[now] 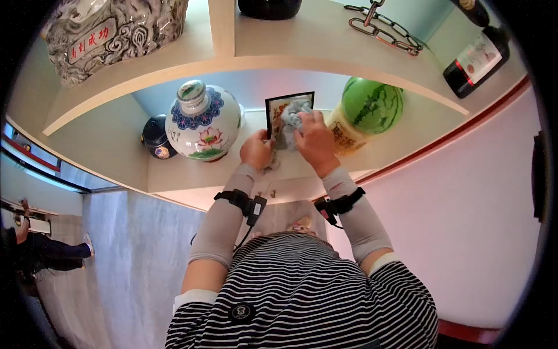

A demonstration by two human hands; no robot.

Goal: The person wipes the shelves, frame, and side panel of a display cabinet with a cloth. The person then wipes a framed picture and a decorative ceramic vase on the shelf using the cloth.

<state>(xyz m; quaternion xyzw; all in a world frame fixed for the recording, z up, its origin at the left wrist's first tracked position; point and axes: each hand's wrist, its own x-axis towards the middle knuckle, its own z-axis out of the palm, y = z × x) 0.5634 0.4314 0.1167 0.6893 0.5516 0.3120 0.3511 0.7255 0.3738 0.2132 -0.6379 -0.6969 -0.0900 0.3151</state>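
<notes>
A small black-framed picture (278, 110) stands tilted over the middle of the lower shelf. My left hand (256, 150) is closed on its lower left edge. A crumpled grey cloth (294, 114) lies against the front of the picture, gripped by the closed fingers of my right hand (315, 142). Part of the picture is hidden behind the cloth. To the left is a white porcelain jar (202, 125) with a blue collar and a pink lotus. On the right, close to my right hand, stands a jar with a green watermelon-patterned top (372, 104).
A dark blue round jar (158, 137) sits at the shelf's left. The upper shelf board (279, 49) holds a grey carved ornament (116, 38), a metal chain (386, 29) and a wine bottle (478, 61). Another person (55, 250) is at the far left.
</notes>
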